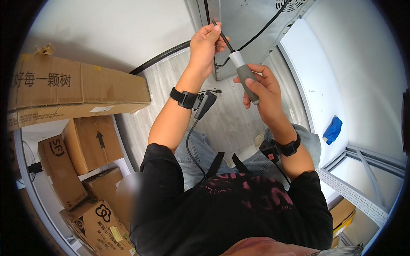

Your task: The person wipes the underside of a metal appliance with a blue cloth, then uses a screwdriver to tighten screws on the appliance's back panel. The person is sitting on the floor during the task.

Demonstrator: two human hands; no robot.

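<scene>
Head view: holds the screwdriver (pixel 246 81) aloft in both hands, slanting up and to the left, in front of the cabinet (pixel 252 40). With the right hand (pixel 264 87), wraps thumb and fingers round the handle, a thick rounded barrel in matte grey with a smooth whitish collar. With the left hand (pixel 207 45), pinches the slim, dark, round shaft near its tip in a narrow grip (too small there to tell of anything else between the fingertips). Wears a black strap (pixel 183 99) on the left wrist, bearing a hard, boxy module (pixel 207 103) with a thin cord (pixel 195 155); on the right wrist, a similar set.

Behind the tool, flat grey sheet metal with a round, slotted vent (pixel 291 4), crossed by a smooth black cable (pixel 265 29). Underfoot, a floor (pixel 239 123) with pale wood grain. To the left, a long carton (pixel 81 85) of brown cardboard, above a shelf of smaller boxes (pixel 96 143), blocky and printed in black. To the right, a crumpled blue piece (pixel 333 129) on smooth white, near a rack (pixel 354 194) of pale, perforated bars.
</scene>
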